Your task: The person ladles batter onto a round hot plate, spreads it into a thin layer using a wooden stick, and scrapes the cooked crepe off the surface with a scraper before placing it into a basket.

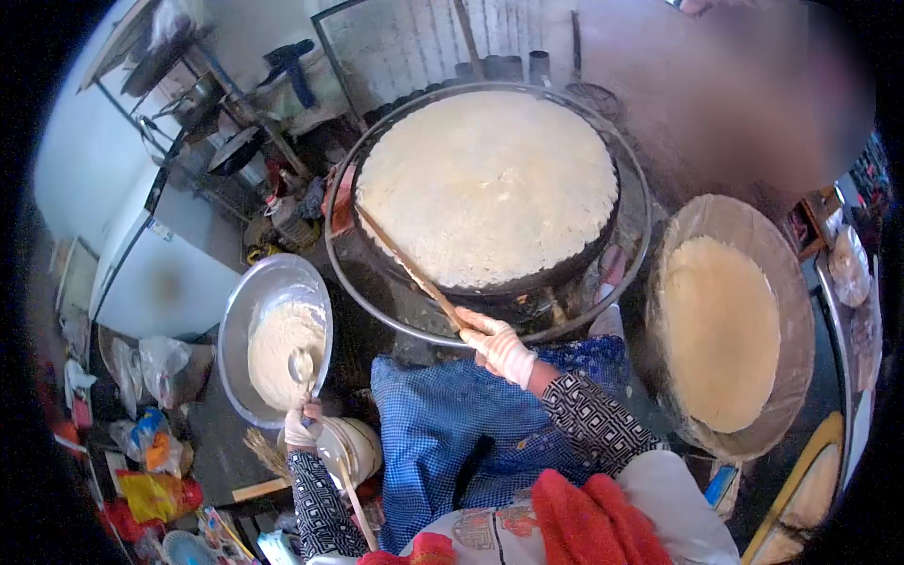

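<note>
So the wooden stick point(411, 269) is lying on a slant over the near-left edge of the big round pale layer point(490, 188). Its long axis is running from my right hand point(499, 348) up and away to the left, with the far tip sitting by the layer's left edge. That makes my right hand the nearer one by a lot, since it's the one gripping the near end. Those fingers are clamped on the stick, but I can't tell exactly where the thumb is sitting.

The layer itself is covering the dark griddle point(565, 275) straight ahead of me, and a metal ring point(647, 221) is going around that.

Over on the left, my left hand point(301, 424) is holding a ladle point(301, 365), fingers closed around the handle. The scoop end is sitting in the pale mix point(278, 348) inside the metal bowl point(240, 320). Can't tell if my fingers are touching the rim.

Further out, a bucket point(369, 447) is standing just beside that hand, a blue checked cloth point(424, 414) is draping over my lap, and a big tub point(789, 273) is sitting off to the right, holding more pale stuff point(720, 330).
</note>
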{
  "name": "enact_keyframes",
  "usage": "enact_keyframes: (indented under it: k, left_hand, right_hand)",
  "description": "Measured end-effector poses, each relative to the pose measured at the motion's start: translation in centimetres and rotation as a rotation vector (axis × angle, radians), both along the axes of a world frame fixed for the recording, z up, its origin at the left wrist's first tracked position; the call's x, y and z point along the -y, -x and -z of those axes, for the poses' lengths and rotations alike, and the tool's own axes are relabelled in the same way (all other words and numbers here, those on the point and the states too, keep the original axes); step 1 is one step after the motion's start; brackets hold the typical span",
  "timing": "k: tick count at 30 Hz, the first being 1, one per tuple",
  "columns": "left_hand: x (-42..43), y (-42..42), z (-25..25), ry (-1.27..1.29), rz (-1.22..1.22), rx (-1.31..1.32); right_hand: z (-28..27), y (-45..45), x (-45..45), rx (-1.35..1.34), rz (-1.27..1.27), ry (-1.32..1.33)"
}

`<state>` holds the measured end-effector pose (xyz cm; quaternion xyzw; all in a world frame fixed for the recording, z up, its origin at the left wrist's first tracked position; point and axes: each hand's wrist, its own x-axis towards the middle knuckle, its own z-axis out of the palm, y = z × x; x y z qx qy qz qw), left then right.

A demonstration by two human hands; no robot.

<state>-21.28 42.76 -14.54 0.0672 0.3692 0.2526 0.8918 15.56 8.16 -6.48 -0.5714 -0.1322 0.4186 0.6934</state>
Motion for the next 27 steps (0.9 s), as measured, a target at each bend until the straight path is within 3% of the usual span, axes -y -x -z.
enact_keyframes:
  k: [1,3,4,6,9,10,11,13,15,16,18,20,22,23,24,25,26,27]
  left_hand:
    - [-1.4,1.1,1.7,-0.054,0.019,-0.072]
    - [-3.1,2.2,4.4,-0.161,0.048,-0.213]
    - [-2.9,2.1,4.3,-0.272,0.155,-0.395]
    - [-1.8,1.6,1.8,-0.500,0.364,-0.757]
    - [-0.9,-2.1,-1.3,-1.283,0.454,-1.555]
    - [-0.3,-3.8,-2.3,-1.551,0.467,-1.813]
    - [0.0,-5.9,-3.9,-1.574,0.522,-1.713]
    - [0.3,-12.3,-6.4,-1.759,0.619,-1.607]
    - [1.1,-18.4,-7.5,-2.041,0.661,-1.587]
    - [1.2,-19.9,-7.5,-2.152,0.682,-1.578]
    - [2.5,-23.2,-8.6,-2.462,0.765,-1.589]
    - [3.9,-25.1,-8.6,-2.741,0.731,-1.390]
    - [5.6,-26.8,-7.5,-2.663,1.016,-1.339]
    - [7.8,-28.0,-8.1,-2.670,1.227,-1.463]
    - [9.0,-29.6,-6.5,-2.556,1.588,-1.521]
    - [10.4,-29.2,-5.6,-2.679,1.433,-1.515]
    - [12.8,-29.5,-7.2,-2.615,1.532,-1.525]
    - [14.6,-29.9,-7.8,-2.566,1.587,-1.537]
  right_hand:
    - [1.5,-1.3,0.2,0.147,0.056,-0.089]
    - [1.2,-5.0,2.5,0.148,0.194,-0.122]
    - [-0.9,-7.8,4.5,-0.002,0.277,-0.069]
    - [-4.5,-11.5,8.5,0.038,0.405,0.094]
    - [-3.8,-10.6,9.4,0.105,0.296,0.201]
    - [-3.7,-9.6,9.3,0.013,0.125,0.216]
    - [-0.6,-8.3,8.6,0.159,-0.027,0.181]
    - [3.5,-4.0,5.7,0.491,-0.025,-0.020]
    - [2.1,1.4,2.9,0.007,-0.076,-0.139]
    - [-0.6,3.2,2.8,-0.154,-0.047,-0.059]
    - [-1.3,3.9,3.9,-0.166,-0.016,-0.002]
    - [-2.8,1.9,6.7,-0.086,0.177,-0.112]
    - [-2.8,-2.6,9.7,0.083,0.370,-0.143]
    - [-2.3,-5.1,11.4,0.159,0.421,-0.180]
    - [-0.9,-6.8,13.4,0.138,0.448,-0.104]
    - [0.3,-7.9,14.1,0.114,0.474,-0.026]
    - [-3.1,-6.1,13.1,0.109,0.509,0.147]
    - [-1.2,-5.8,12.7,0.163,0.424,0.101]
